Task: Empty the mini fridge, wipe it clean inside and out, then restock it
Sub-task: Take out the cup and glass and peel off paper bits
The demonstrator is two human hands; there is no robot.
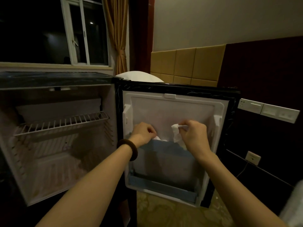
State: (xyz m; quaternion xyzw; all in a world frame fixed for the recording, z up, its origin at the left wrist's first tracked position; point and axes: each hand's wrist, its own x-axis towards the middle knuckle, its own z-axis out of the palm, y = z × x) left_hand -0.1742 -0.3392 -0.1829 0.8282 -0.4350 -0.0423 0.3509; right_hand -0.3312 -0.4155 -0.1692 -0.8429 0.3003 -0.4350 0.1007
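We see the fridge (57,79) on the left with its door (177,108) swung fully open to the right, so the white inner liner of the door faces us. Inside the cabinet a wire shelf (65,122) sits about halfway up, and nothing stands on it or on the floor below it. Behind the fridge a window (82,31) shows dark glass, with a curtain (117,35) tied back beside it. Our left hand (143,132), a dark bracelet (129,149) on its wrist, is held against the door liner just above the grey-blue door bin (164,161); its fingers are curled and seem to pinch a small white scrap at the bin's rim, though the dim light leaves that unsure. Our right hand (193,136) is just beside it, fingers and thumb clamped on a crumpled white tissue (176,132) that hangs down to the bin's upper edge. Farther right, a switch panel (268,110) and a socket (253,158) sit on the dark wall.
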